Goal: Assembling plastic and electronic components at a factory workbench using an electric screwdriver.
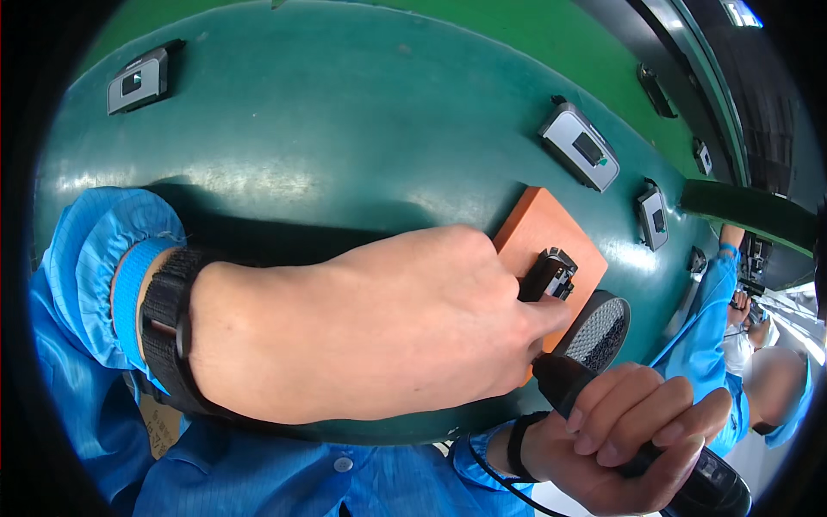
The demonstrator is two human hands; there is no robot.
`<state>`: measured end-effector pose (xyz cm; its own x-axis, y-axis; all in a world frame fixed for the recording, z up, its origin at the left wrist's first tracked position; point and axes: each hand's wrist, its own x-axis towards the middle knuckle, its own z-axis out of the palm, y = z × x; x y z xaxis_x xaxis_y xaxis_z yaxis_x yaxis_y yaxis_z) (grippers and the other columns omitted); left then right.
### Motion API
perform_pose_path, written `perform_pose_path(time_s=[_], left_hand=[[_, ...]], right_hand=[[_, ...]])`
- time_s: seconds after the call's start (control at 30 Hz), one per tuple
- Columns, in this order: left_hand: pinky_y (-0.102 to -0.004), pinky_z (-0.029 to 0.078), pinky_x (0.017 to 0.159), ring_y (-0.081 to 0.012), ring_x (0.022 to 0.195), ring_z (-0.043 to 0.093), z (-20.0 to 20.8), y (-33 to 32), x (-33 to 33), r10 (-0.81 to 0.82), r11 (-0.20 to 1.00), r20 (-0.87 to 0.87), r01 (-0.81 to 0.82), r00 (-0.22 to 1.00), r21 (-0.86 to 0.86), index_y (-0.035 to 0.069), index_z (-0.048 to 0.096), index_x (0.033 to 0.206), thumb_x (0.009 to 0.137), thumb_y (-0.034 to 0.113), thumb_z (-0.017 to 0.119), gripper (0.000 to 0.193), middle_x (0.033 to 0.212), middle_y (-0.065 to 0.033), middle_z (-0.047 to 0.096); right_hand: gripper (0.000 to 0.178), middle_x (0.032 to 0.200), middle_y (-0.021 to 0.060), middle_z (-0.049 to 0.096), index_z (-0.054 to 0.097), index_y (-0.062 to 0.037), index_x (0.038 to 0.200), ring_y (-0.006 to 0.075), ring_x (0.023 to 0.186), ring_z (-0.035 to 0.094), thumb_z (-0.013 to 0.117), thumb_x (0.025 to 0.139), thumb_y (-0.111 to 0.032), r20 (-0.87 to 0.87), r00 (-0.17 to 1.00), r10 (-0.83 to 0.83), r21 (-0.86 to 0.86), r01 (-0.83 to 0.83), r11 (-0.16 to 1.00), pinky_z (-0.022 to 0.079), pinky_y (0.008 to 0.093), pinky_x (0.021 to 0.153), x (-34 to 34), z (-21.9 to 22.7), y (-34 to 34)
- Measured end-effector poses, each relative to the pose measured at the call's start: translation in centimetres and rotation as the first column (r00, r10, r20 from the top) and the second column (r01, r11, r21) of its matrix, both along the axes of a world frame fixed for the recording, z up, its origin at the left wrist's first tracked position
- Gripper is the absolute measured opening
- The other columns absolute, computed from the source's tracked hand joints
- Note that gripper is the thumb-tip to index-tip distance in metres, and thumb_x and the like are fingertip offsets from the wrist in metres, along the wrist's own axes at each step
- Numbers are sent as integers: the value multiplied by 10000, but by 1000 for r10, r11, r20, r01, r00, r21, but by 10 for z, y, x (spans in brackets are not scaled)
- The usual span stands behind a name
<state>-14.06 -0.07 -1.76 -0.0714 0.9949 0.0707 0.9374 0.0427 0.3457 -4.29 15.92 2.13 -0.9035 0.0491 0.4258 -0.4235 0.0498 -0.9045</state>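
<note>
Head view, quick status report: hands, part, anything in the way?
Left hand at small black part over orange block, grip partly hidden. Right hand wrapped around black tool, nose near left hand. Gray dish close beside block.

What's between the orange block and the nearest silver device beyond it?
Only bare green tabletop shows between the orange block and that silver device, in the head view.

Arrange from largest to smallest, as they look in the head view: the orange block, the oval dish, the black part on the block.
1. Orange block, partly hidden by the left hand.
2. Oval dish.
3. Black part.
</note>
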Motion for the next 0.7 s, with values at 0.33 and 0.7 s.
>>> perform_pose_path(time_s=[0.33,0.7], left_hand=[[-238,427,468,-108,497,580,-3,11,6,47,999,-160,-43,986,24,70,688,984,735,211,675,287,1163,-29,612],[-247,422,517,-102,550,584,1,15,9,42,991,-68,-50,997,-127,102,631,1139,667,375,798,570,1359,4,544]], right_hand=[[176,545,13,376,447,-84,849,118,413,357,420,951,-226,-139,942,-306,-257,264,930,342,254,389,34,19,44],[198,502,51,383,337,-63,842,115,349,335,412,981,-183,-109,824,-556,-167,536,827,320,247,311,38,-6,69]])
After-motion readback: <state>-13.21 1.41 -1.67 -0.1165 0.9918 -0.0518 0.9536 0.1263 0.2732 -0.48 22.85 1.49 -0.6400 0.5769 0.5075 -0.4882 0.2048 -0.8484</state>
